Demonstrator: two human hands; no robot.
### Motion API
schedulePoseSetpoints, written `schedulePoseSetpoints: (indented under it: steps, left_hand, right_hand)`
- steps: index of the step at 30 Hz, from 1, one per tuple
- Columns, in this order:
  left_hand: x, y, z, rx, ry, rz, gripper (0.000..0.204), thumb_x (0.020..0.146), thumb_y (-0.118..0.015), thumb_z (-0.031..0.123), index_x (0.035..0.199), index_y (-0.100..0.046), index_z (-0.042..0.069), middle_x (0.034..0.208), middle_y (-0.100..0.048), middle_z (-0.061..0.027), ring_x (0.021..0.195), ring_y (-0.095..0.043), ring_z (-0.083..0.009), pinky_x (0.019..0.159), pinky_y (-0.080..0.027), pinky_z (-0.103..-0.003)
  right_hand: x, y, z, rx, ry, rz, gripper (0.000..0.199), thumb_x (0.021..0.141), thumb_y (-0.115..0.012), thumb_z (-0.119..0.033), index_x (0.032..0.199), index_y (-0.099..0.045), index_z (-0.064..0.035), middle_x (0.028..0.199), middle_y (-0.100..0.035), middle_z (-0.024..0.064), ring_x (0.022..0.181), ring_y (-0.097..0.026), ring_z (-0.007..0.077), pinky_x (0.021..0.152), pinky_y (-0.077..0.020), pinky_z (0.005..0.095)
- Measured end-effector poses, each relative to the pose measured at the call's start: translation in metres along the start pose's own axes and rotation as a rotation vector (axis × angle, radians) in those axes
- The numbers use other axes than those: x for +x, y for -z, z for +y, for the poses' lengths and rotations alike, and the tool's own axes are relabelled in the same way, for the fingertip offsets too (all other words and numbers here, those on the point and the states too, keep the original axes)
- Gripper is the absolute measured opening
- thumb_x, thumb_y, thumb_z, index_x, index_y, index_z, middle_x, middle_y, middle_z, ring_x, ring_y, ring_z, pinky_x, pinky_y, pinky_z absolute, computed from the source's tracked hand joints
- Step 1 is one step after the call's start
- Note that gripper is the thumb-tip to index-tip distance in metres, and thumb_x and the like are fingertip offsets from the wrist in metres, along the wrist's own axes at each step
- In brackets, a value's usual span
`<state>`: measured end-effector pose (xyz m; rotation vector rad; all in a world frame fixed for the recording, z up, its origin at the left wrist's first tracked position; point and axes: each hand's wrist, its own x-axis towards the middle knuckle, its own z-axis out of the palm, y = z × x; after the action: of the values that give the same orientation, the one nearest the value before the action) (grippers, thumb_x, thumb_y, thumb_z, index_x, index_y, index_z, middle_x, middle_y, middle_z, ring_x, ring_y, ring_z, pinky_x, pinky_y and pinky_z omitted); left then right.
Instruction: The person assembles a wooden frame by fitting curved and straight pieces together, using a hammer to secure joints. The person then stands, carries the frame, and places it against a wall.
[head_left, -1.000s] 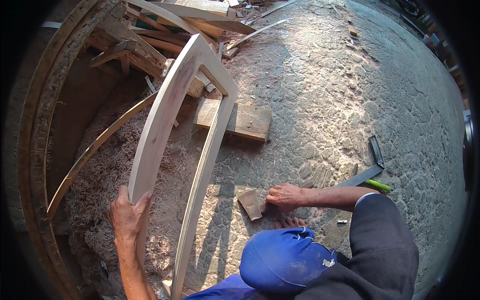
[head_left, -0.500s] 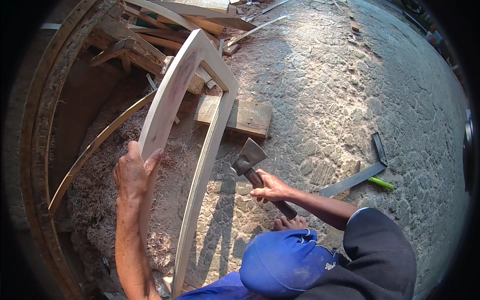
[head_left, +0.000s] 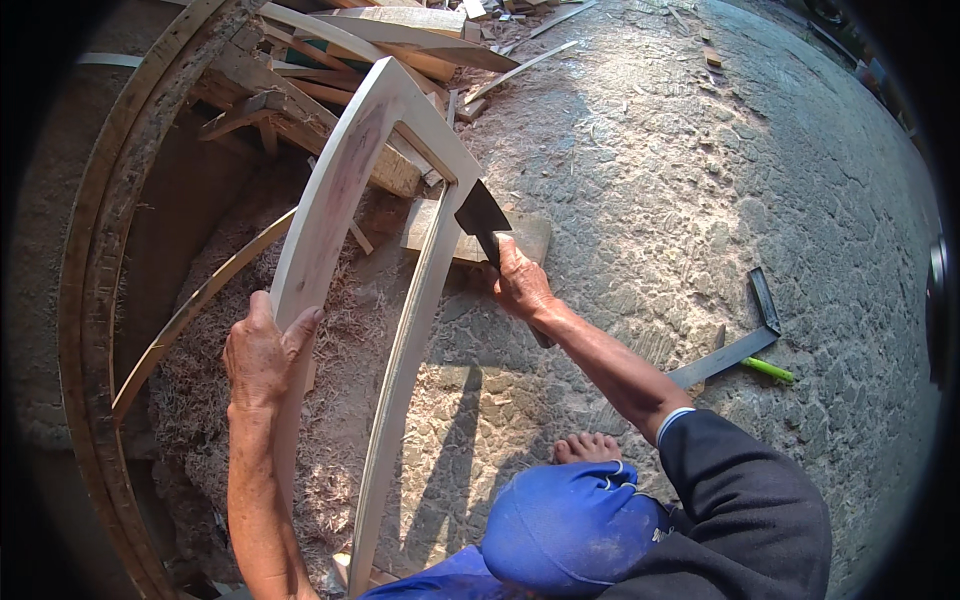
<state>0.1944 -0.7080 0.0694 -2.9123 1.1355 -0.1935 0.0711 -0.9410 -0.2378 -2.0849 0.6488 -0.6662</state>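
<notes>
A pale wooden frame (head_left: 335, 205) with a pointed, arched top leans upright at the left of centre, its lower end close to my body. My left hand (head_left: 262, 352) is closed around its outer left rail, thumb on the near face. In my right hand (head_left: 522, 282) is a hatchet (head_left: 483, 212), gripped by its dark handle. Its dark head is beside the frame's right rail, just below the upper corner; whether the blade touches the wood I cannot tell. Behind the hatchet, a wooden block (head_left: 533, 236) lies on the ground.
On the right a metal try square (head_left: 735, 355) lies with a bright green marker-like stick (head_left: 768, 370). Large curved timbers (head_left: 92, 230) stand at far left over wood shavings (head_left: 195, 420). Offcuts (head_left: 410, 35) are piled at the back. My bare foot (head_left: 588, 447) is on rough ground.
My right hand has raised the hatchet up and slightly left, bringing its head to the frame's right rail. My left hand keeps its hold, and the frame has barely shifted.
</notes>
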Motion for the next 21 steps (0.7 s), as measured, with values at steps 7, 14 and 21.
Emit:
schedulePoseSetpoints:
  steps: [7,14,21]
  left_hand:
    - [-0.001,-0.005,0.007,-0.092,-0.046,-0.021,0.055,0.09,-0.073,0.054,0.096,-0.056,0.002,0.081,-0.073,-0.0232,0.08,-0.075,-0.0389,0.068,-0.058,-0.047]
    - [-0.002,-0.016,0.001,0.0,-0.067,-0.013,0.055,0.089,-0.075,0.053,0.095,-0.058,0.001,0.078,-0.073,-0.0215,0.075,-0.076,-0.0337,0.063,-0.058,-0.043]
    - [-0.008,-0.018,0.003,-0.08,-0.026,-0.064,0.054,0.088,-0.076,0.052,0.098,-0.059,0.002,0.079,-0.073,-0.0215,0.079,-0.075,-0.0369,0.069,-0.059,-0.046]
  right_hand:
    - [0.008,0.002,-0.011,0.079,0.057,0.088,0.048,0.097,-0.063,-0.023,0.132,-0.038,-0.0034,0.106,-0.064,0.0286,0.087,-0.068,0.049,0.07,-0.0557,0.0559]
    - [-0.01,-0.015,-0.004,0.028,0.005,0.028,0.05,0.092,-0.064,-0.016,0.131,-0.036,-0.0036,0.102,-0.062,0.0271,0.086,-0.069,0.0476,0.069,-0.0554,0.0565]
    - [-0.012,-0.022,-0.004,-0.07,-0.067,-0.034,0.052,0.091,-0.065,-0.017,0.133,-0.036,-0.0041,0.103,-0.063,0.0283,0.084,-0.069,0.0476,0.068,-0.0549,0.0591]
